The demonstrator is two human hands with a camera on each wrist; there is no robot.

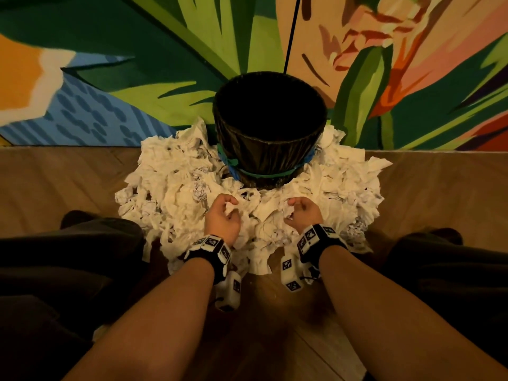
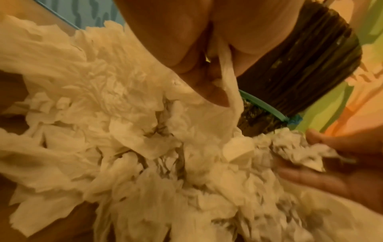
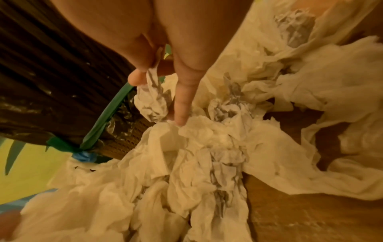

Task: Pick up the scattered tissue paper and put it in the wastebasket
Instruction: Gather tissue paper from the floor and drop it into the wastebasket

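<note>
Presently, grasp step: crumpled tissue paper [image 1: 176, 185], heaped on the floor around the wastebasket [image 1: 269, 149], is clutched in left hand [image 1: 223, 215] and right hand [image 1: 302, 211]; lifting over the rim is judged next.

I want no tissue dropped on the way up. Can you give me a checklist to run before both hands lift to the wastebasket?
1. Left hand grips a tissue wad: ok.
2. Right hand grips crumpled paper: ok.
3. Held pieces free of the tissue pile: cannot tell.
4. Wastebasket upright, mouth open: ok.
5. Room inside the wastebasket: cannot tell, interior is dark.
6. Path from the hands up to the rim unobstructed: ok.
</note>
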